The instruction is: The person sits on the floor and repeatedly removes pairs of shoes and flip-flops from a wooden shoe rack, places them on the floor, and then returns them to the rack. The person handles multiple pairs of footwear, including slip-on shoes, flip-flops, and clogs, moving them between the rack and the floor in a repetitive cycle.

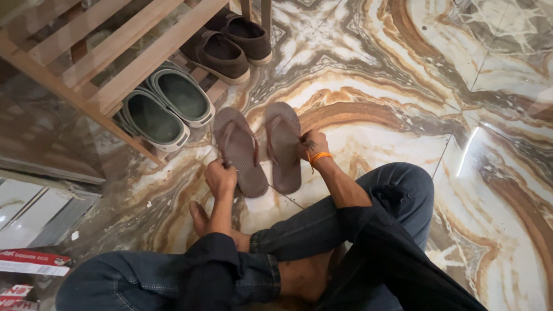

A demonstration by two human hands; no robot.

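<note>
1. Person sits cross-legged on the marble floor (pixel 403 86), both arms out front
2. Left hand (pixel 221 177) is curled shut on the near edge of the left sandal (pixel 239 151), pinching it
3. Right hand (pixel 313 145), orange band at the wrist, grips the side of the right sandal (pixel 283 145), fingers closed on its edge
4. Both brown sandals lie flat, soles down, side by side just in front of the wooden rack (pixel 115 52)
5. Grey clogs (pixel 167 106) sit on the rack's bottom shelf, dark shoes (pixel 230 43) beyond
6. Looks like the pair is being lined up; a steady two-handed grip keeps them parallel
</note>
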